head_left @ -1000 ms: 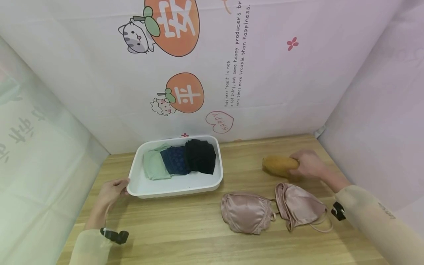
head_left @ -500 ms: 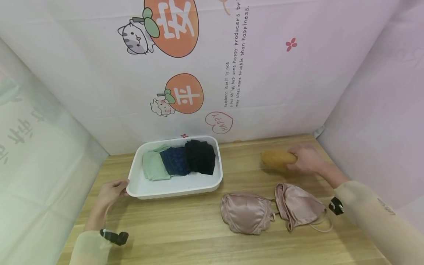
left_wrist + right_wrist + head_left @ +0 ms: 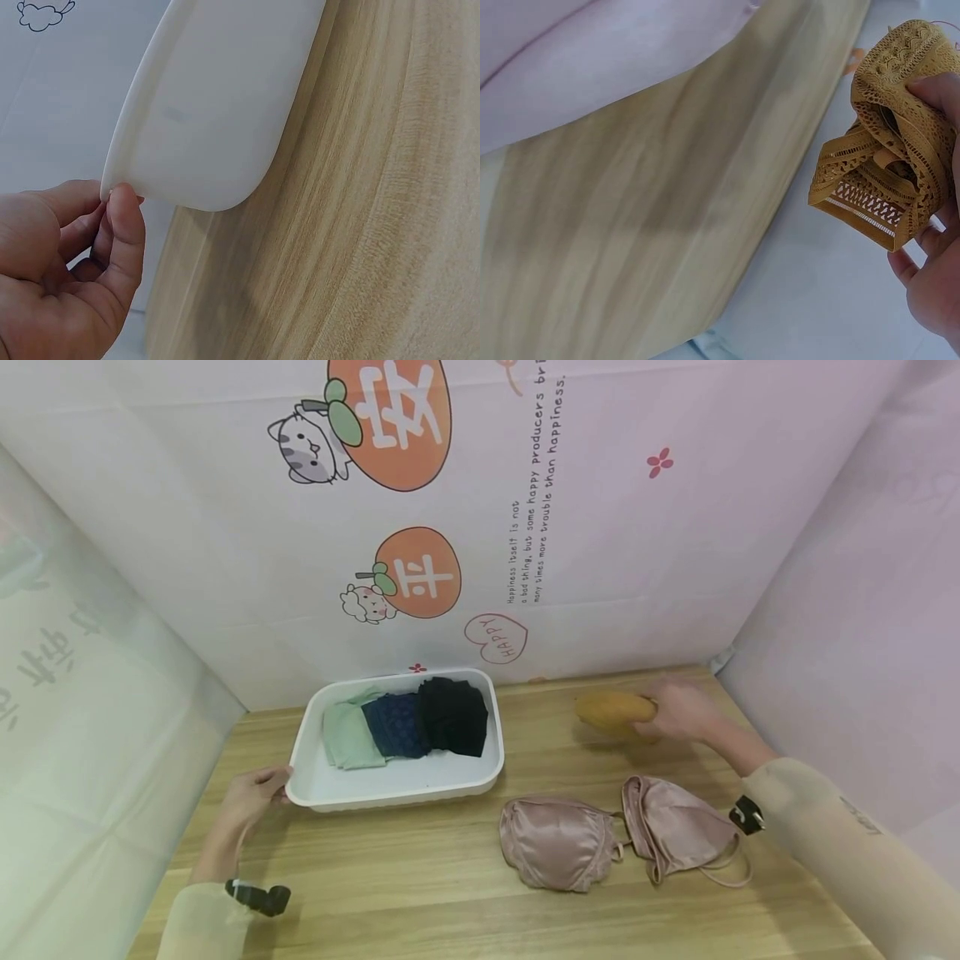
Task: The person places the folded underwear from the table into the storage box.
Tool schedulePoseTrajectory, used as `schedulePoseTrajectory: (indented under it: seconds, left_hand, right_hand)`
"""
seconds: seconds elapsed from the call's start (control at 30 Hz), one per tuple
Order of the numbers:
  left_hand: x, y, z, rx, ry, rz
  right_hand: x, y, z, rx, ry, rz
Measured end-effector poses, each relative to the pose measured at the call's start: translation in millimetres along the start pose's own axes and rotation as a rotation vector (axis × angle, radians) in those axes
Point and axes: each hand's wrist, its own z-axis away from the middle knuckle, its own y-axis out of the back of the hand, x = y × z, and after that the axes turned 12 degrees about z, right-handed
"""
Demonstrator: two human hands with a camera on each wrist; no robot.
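Note:
My left hand (image 3: 251, 795) pinches the front left corner of a white plastic tub (image 3: 397, 783). In the left wrist view, the thumb and fingers (image 3: 126, 225) meet at the tub's rim (image 3: 112, 161). Inside the tub lie a pale green folded cloth (image 3: 351, 735), a dark blue patterned one (image 3: 397, 724) and a black one (image 3: 453, 716). At the right, my right hand (image 3: 684, 710) grips a folded mustard lace garment (image 3: 615, 712) above the table. Its openwork bands and a loose loop show in the right wrist view, where the garment (image 3: 907, 127) partly hides the fingers.
A pink satin bra (image 3: 558, 843) lies on the wooden table (image 3: 360, 893), right of centre, its other cup (image 3: 675, 827) and straps toward my right sleeve. Printed cloth walls (image 3: 600, 568) stand behind and at both sides.
My right hand has carried the mustard lace garment a little to the left and toward the back wall. The left hand, tub and pink bra have stayed in place.

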Motion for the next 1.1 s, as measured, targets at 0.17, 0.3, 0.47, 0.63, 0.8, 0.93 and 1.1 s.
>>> schedulePoseTrajectory:
  seconds: [0.17, 0.3, 0.47, 0.63, 0.8, 0.93, 1.1]
  left_hand:
    - [-0.6, 0.5, 0.1, 0.0, -0.001, -0.007]
    - [-0.6, 0.8, 0.2, 0.0, -0.001, -0.01]
    - [-0.5, 0.8, 0.2, -0.001, -0.002, -0.011]
    - [-0.7, 0.8, 0.1, -0.004, -0.005, -0.01]
    - [-1.8, 1.6, 1.3, -0.007, -0.01, -0.018]
    - [-3.1, 1.2, 1.2, -0.005, -0.011, -0.02]
    - [-3.1, 0.8, 1.0, -0.006, -0.014, -0.02]
  right_hand:
    - [-5.9, 3.2, -7.5, 0.001, 0.014, 0.0]
    - [-11.2, 7.9, -13.5, 0.002, 0.022, 0.009]
    - [-21.1, 16.6, -19.1, 0.021, 0.035, 0.042]
    - [-33.2, 25.9, -25.1, -0.001, 0.045, 0.031]
    - [-43.5, 27.8, -36.1, 0.001, 0.067, 0.033]
    - [-50.4, 27.3, -45.0, 0.047, 0.11, 0.041]
    - [-56.2, 26.6, -51.3, 0.093, 0.14, 0.029]
